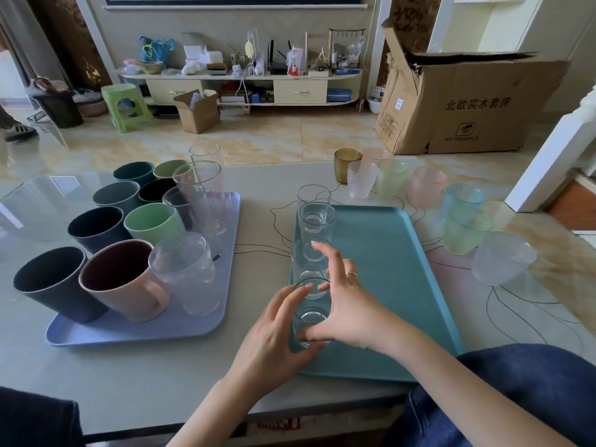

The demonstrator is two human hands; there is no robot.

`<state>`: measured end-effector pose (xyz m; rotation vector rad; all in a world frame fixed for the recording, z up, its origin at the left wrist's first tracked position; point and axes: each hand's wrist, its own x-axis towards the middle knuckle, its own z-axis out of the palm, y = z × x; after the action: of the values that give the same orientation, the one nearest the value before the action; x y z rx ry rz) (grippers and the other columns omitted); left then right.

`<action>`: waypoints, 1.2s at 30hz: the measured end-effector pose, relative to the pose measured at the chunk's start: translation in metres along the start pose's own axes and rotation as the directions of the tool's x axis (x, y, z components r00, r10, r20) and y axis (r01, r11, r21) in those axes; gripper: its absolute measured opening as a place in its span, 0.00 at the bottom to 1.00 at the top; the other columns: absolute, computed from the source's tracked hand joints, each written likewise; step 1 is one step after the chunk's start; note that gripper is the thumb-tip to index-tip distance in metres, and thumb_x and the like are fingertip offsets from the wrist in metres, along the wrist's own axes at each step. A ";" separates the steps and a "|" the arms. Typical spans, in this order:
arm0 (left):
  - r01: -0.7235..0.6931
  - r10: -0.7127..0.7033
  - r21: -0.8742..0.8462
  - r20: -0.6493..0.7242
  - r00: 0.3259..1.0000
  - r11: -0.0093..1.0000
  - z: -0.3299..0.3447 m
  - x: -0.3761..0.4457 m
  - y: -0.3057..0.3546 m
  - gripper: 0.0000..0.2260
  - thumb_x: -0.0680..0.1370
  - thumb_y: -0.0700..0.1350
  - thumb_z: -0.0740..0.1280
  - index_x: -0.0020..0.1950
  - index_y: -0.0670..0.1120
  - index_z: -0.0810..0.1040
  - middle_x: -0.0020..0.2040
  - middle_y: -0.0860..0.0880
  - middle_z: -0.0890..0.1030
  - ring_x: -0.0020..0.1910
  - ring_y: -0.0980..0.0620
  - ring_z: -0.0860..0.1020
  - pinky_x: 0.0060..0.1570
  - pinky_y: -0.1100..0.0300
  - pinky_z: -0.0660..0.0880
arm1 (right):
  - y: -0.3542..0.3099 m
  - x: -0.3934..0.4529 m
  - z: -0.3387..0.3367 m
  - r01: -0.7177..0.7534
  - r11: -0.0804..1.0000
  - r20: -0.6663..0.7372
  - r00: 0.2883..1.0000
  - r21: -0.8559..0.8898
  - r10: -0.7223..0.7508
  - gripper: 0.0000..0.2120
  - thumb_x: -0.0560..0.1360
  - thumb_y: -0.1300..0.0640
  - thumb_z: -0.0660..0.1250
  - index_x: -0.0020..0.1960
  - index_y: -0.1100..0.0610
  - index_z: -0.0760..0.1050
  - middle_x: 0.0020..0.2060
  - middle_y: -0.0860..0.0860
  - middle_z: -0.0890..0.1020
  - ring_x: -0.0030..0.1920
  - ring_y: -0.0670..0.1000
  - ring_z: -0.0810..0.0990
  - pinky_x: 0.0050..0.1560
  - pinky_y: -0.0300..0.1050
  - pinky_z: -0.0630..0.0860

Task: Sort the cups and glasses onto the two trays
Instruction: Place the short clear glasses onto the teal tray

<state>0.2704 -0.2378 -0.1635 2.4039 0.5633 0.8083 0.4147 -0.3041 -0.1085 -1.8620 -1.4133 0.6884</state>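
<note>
A teal tray (pixel 387 285) lies in front of me with a row of small clear glasses (pixel 316 217) along its left edge. Both hands wrap the nearest clear glass (pixel 311 312) at the tray's front left corner: my left hand (pixel 274 337) from the left, my right hand (pixel 345 304) from the right, thumb at its base. On the left, a lavender tray (pixel 135 330) carries several opaque cups, a pink mug (pixel 125 279) and tall clear glasses (pixel 206 185).
Frosted coloured cups (pixel 393 179) and an amber one (pixel 345 164) stand loose on the table beyond and right of the teal tray; a frosted white cup (pixel 503 258) is nearest the right edge. My knee (pixel 529 388) is at the front right. A cardboard box (pixel 467 104) sits on the floor.
</note>
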 end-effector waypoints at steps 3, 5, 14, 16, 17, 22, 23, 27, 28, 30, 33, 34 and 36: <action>-0.013 0.013 0.023 0.014 1.000 1.000 -0.003 0.002 -0.001 0.34 0.68 0.56 0.71 0.70 0.55 0.59 0.65 0.55 0.68 0.62 0.57 0.71 0.59 0.66 0.70 | -0.001 -0.001 0.000 -0.006 1.000 0.004 1.000 -0.003 0.006 0.56 0.54 0.52 0.79 0.66 0.29 0.43 0.55 0.45 0.56 0.53 0.47 0.74 0.44 0.44 0.80; -0.013 0.013 0.026 0.015 1.000 1.000 -0.003 0.003 -0.001 0.34 0.68 0.55 0.72 0.70 0.55 0.60 0.65 0.53 0.69 0.62 0.56 0.72 0.58 0.64 0.72 | -0.002 -0.001 0.000 -0.008 1.000 0.005 1.000 -0.010 0.008 0.56 0.55 0.52 0.79 0.66 0.29 0.43 0.54 0.45 0.56 0.53 0.48 0.74 0.44 0.47 0.81; -0.003 0.003 0.013 0.007 1.000 1.000 -0.004 0.001 -0.003 0.35 0.67 0.52 0.71 0.70 0.54 0.59 0.63 0.56 0.69 0.59 0.62 0.71 0.56 0.67 0.72 | 0.000 0.002 -0.006 0.000 1.000 0.062 0.998 -0.018 0.001 0.60 0.54 0.48 0.82 0.66 0.30 0.39 0.56 0.47 0.56 0.53 0.38 0.70 0.53 0.39 0.70; 0.000 -0.001 0.011 0.007 1.000 1.000 -0.004 0.001 -0.004 0.36 0.66 0.52 0.71 0.70 0.54 0.59 0.61 0.56 0.70 0.59 0.63 0.71 0.55 0.67 0.72 | 0.000 0.002 -0.008 -0.006 1.000 0.073 0.997 -0.028 0.008 0.60 0.54 0.48 0.82 0.65 0.29 0.38 0.57 0.48 0.57 0.53 0.39 0.71 0.54 0.38 0.70; 0.006 -0.006 0.008 0.005 1.000 1.000 -0.004 0.001 -0.005 0.36 0.66 0.52 0.71 0.70 0.54 0.58 0.61 0.56 0.70 0.58 0.63 0.71 0.55 0.66 0.72 | 0.000 0.003 -0.009 -0.010 0.999 0.077 0.997 -0.031 0.012 0.60 0.54 0.48 0.82 0.64 0.28 0.38 0.57 0.49 0.57 0.54 0.41 0.71 0.54 0.39 0.70; 0.003 -0.003 0.002 0.002 1.000 1.000 -0.003 0.000 -0.007 0.37 0.67 0.52 0.71 0.71 0.55 0.56 0.60 0.55 0.71 0.58 0.64 0.70 0.55 0.71 0.70 | 0.000 0.002 -0.011 -0.021 0.999 0.088 0.996 -0.037 0.024 0.59 0.55 0.48 0.82 0.65 0.28 0.38 0.58 0.50 0.57 0.56 0.44 0.73 0.54 0.39 0.70; 0.001 -0.001 0.002 0.003 1.000 1.000 -0.003 0.001 -0.007 0.37 0.67 0.52 0.72 0.71 0.55 0.56 0.60 0.55 0.71 0.58 0.64 0.70 0.55 0.73 0.69 | 0.000 0.003 -0.011 -0.019 0.999 0.089 0.996 -0.036 0.022 0.59 0.55 0.48 0.82 0.64 0.28 0.38 0.58 0.50 0.57 0.56 0.44 0.73 0.54 0.39 0.70; -0.031 0.031 -0.032 0.021 0.999 0.999 -0.008 0.001 -0.007 0.37 0.68 0.53 0.69 0.72 0.58 0.53 0.63 0.56 0.69 0.60 0.64 0.70 0.55 0.70 0.71 | 0.000 0.004 -0.011 -0.020 0.999 0.093 0.995 -0.039 0.024 0.59 0.54 0.48 0.82 0.64 0.28 0.39 0.57 0.50 0.57 0.56 0.45 0.73 0.54 0.39 0.69; -0.042 0.045 -0.072 0.042 0.998 0.997 -0.010 0.001 -0.008 0.36 0.69 0.53 0.68 0.72 0.59 0.52 0.65 0.56 0.68 0.61 0.63 0.70 0.56 0.67 0.71 | 0.000 0.004 -0.011 -0.021 0.999 0.094 0.995 -0.042 0.025 0.59 0.54 0.47 0.82 0.64 0.28 0.39 0.57 0.50 0.57 0.57 0.45 0.72 0.54 0.39 0.69; -0.052 0.065 -0.169 0.074 0.995 0.984 -0.015 0.000 -0.010 0.34 0.70 0.53 0.63 0.73 0.57 0.52 0.68 0.53 0.67 0.63 0.58 0.70 0.58 0.65 0.71 | 0.000 0.003 -0.012 -0.025 0.998 0.111 0.993 -0.053 0.031 0.60 0.54 0.46 0.82 0.65 0.28 0.38 0.58 0.49 0.56 0.58 0.46 0.72 0.54 0.40 0.70; -0.032 0.033 -0.216 0.001 0.999 0.976 -0.017 0.003 -0.015 0.30 0.71 0.52 0.58 0.73 0.55 0.55 0.64 0.52 0.70 0.59 0.54 0.72 0.56 0.63 0.71 | -0.001 0.003 -0.015 -0.042 0.997 0.151 0.987 -0.063 0.051 0.60 0.55 0.44 0.81 0.65 0.28 0.36 0.60 0.49 0.57 0.60 0.47 0.71 0.56 0.43 0.72; -0.002 -0.009 -0.224 -0.049 0.999 0.975 -0.017 0.008 -0.015 0.28 0.72 0.51 0.56 0.72 0.56 0.56 0.60 0.53 0.72 0.57 0.54 0.73 0.53 0.63 0.72 | -0.001 0.003 -0.019 -0.057 0.996 0.166 0.984 -0.061 0.067 0.60 0.55 0.43 0.80 0.65 0.27 0.36 0.62 0.50 0.58 0.61 0.47 0.71 0.59 0.45 0.72; 0.061 -0.106 -0.266 -0.158 0.982 0.962 -0.018 0.024 -0.014 0.23 0.73 0.46 0.55 0.67 0.58 0.60 0.54 0.54 0.76 0.50 0.54 0.76 0.49 0.62 0.74 | -0.002 0.004 -0.031 -0.103 0.993 0.207 0.972 -0.059 0.113 0.58 0.55 0.36 0.78 0.66 0.27 0.35 0.64 0.51 0.59 0.64 0.49 0.69 0.64 0.49 0.70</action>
<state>0.2731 -0.2082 -0.1493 2.0708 0.5823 0.9933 0.4383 -0.3066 -0.0873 -1.9618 -1.4788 0.9367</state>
